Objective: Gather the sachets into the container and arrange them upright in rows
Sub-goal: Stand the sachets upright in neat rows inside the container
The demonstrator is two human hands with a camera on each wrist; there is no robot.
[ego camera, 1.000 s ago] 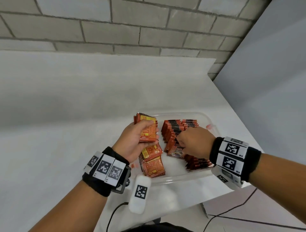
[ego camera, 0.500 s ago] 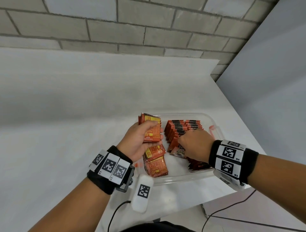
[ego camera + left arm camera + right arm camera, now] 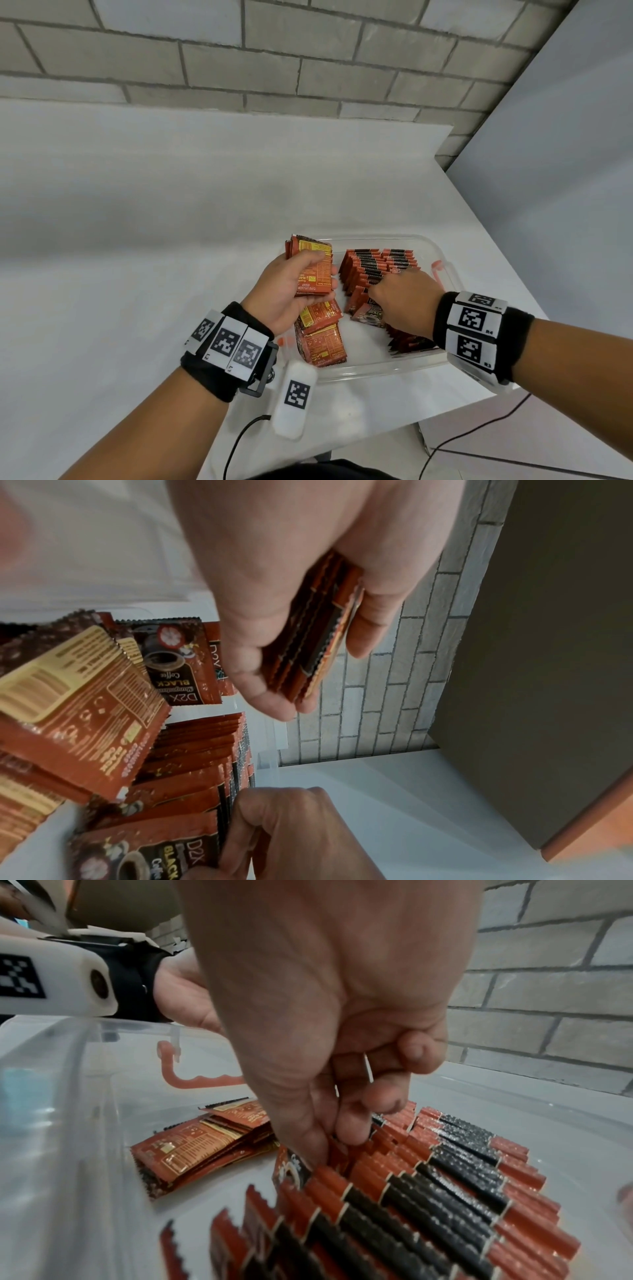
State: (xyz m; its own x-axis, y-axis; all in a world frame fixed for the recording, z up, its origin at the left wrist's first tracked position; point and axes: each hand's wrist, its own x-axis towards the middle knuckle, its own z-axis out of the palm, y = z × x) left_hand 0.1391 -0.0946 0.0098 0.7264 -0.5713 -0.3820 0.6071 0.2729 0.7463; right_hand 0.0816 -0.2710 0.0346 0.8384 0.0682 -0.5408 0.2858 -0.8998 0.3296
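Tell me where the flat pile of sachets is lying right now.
In the head view the flat pile of sachets lies in the container's near-left corner, just below the left hand and left of the upright rows.

Glossy foil coffee sachets [image 3: 373, 270] with crimped, serrated edges stand in a clear, smooth plastic container [image 3: 442, 255]. The table [image 3: 137, 240] is matt white. Behind it, a rough grey brick wall [image 3: 274, 58]. Wristbands [image 3: 222, 363] are black cloth.
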